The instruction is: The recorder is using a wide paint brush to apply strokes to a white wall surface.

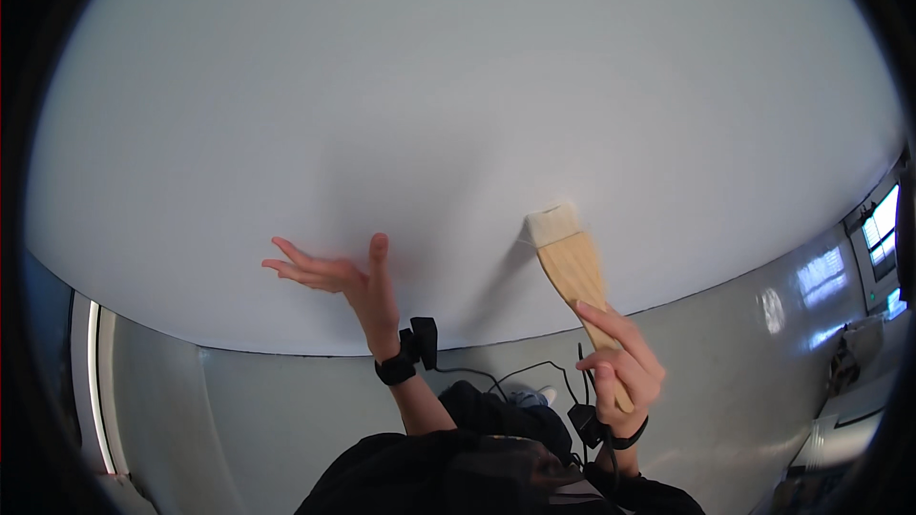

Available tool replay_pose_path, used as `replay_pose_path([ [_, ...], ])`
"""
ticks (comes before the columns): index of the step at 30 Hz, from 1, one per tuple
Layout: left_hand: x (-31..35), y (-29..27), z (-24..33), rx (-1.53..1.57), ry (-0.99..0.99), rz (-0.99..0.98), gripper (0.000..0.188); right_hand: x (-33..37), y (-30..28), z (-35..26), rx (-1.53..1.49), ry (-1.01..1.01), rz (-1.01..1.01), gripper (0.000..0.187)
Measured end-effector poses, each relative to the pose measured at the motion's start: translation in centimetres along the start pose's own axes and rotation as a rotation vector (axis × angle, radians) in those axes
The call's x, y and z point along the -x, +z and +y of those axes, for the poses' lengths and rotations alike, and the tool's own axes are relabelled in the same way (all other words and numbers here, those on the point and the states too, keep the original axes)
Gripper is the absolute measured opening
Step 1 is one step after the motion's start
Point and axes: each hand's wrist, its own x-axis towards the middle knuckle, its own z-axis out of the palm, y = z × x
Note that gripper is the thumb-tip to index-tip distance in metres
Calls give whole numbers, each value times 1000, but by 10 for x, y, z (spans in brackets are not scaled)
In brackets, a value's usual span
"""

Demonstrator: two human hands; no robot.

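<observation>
My right hand (625,367) is closed around the wooden handle of a flat, wide paintbrush (575,265). The pale bristles point away from me and their tips are at the plain white wall (458,67); they seem to touch it. To the left, my left hand (353,281) is raised in front of the same wall with its fingers spread and nothing in it. A soft shadow falls on the wall between the two hands. Each wrist wears a black band with a small dark device and a cable.
Below the wall's bottom edge lies a smooth grey floor (286,401). Thin black cables (515,372) hang near my body and one shoe (546,395). A white upright frame (93,381) stands at the far left. Windows (880,226) and some furniture are at the right edge.
</observation>
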Motion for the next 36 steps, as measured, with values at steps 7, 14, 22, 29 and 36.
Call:
replay_pose_path([
  [7,4,2,7,32,1,-10,125,13,14,12,11,222,-158,10],
  [14,1,2,8,41,0,-12,124,21,-4,4,-134,118,-44,22],
  [22,-10,-2,-13,-63,60,19,125,-1,-3,-10,50,160,21,16],
  [29,-3,15,-7,17,21,-13,125,30,16,20,-9,234,-81,13],
  [36,-7,-1,-1,-25,53,1,128,28,-1,2,-163,253,-24,23],
])
